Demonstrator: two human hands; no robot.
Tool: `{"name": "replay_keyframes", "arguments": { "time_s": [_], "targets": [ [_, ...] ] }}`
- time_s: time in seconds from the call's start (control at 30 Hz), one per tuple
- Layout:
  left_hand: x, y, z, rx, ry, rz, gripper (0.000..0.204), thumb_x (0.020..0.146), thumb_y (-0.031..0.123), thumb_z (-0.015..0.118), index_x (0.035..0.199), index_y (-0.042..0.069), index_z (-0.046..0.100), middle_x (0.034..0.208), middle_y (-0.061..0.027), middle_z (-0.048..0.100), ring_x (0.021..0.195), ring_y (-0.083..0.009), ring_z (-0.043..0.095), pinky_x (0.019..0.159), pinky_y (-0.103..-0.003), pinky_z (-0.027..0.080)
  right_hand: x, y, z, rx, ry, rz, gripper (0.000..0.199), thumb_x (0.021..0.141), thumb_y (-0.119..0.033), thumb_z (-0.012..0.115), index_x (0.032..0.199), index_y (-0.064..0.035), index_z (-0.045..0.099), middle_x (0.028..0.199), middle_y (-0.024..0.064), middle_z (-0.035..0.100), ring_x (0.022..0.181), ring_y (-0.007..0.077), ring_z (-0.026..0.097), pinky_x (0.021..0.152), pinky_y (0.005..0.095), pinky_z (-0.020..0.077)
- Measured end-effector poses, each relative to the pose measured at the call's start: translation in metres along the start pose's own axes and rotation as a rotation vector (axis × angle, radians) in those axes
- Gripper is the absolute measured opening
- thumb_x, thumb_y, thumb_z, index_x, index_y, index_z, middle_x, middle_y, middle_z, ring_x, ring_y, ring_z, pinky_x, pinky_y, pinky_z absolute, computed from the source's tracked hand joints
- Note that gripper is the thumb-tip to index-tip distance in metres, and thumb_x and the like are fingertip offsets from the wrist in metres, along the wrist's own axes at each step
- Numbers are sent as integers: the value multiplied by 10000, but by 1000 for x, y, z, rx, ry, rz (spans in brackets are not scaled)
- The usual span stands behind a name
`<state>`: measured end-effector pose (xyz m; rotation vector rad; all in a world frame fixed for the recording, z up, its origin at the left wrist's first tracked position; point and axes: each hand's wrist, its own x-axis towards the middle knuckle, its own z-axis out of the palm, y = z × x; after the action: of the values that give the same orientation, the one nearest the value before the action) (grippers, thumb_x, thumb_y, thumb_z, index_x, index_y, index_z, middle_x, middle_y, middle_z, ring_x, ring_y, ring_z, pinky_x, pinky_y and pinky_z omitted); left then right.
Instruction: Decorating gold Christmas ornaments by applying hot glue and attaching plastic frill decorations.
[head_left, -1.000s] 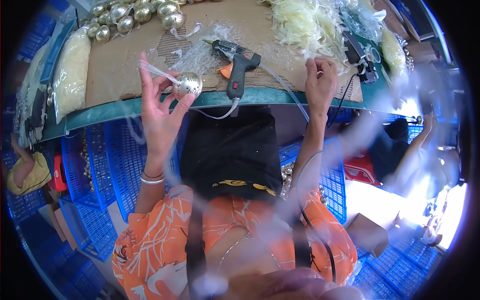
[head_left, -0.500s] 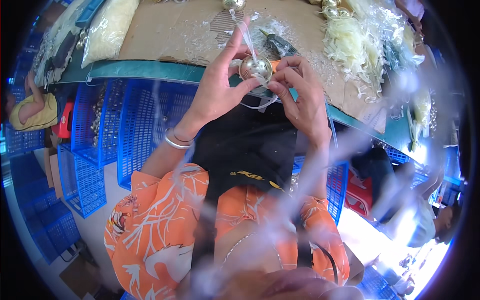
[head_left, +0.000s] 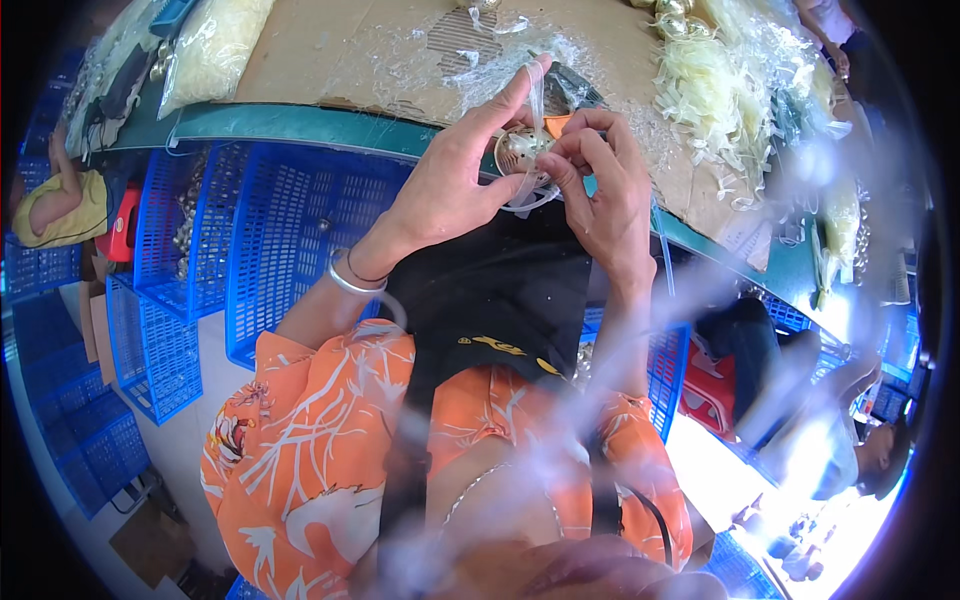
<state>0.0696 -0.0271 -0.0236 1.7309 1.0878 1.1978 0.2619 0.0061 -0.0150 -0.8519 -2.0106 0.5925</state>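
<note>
My left hand (head_left: 455, 180) holds a shiny gold ball ornament (head_left: 520, 153) at the table's near edge, thumb and fingers curled round it. My right hand (head_left: 600, 185) pinches a clear plastic loop (head_left: 525, 195) right at the ball, fingertips touching it. Both hands meet above my black apron (head_left: 500, 300). A silver bangle (head_left: 350, 282) circles my left wrist. The glue gun is mostly hidden behind my hands; only a dark tip and an orange bit (head_left: 558, 125) show.
A cardboard sheet (head_left: 330, 55) covers the green-edged table (head_left: 290, 125), strewn with clear plastic scraps. Pale yellow strips (head_left: 715, 85) are heaped at right, a bag of them (head_left: 205, 45) at left. Blue crates (head_left: 210, 240) stand below left. Another person (head_left: 60, 205) sits far left.
My hands came together from wide apart, my left bringing the gold ball to my right. The view has tilted down and the glue gun is now behind my hands.
</note>
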Motion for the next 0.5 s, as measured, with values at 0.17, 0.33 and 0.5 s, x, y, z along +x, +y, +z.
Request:
{"name": "replay_keyframes", "arguments": {
  "time_s": [0.17,0.33,0.5],
  "targets": [
    [-4,-1,2,35,-28,-1,1047,822,-127,725,1672,146,178,1423,-81,557,1249,-183,573,1072,-366,519,-3,1,6,-52,26,19,196,905,-76,764,1023,8,632,1075,123,570,667,200,595,621,330,509],
    [-4,6,-2,-197,-13,-160,1086,842,-64,774,1680,179,127,1293,-83,604,1229,-184,571,1041,-383,533,-21,5,13,-78,338,52,214,1033,-186,629,1154,-13,664,1223,153,545,868,192,573,767,341,497],
    [-4,5,-2,-223,34,-180,1097,844,-30,800,1680,184,122,1280,-106,607,1227,-180,566,1027,-377,539,-40,-12,26,-240,355,-33,211,991,-149,672,1153,-41,754,1267,147,559,867,198,552,729,332,479]
  ]
}}
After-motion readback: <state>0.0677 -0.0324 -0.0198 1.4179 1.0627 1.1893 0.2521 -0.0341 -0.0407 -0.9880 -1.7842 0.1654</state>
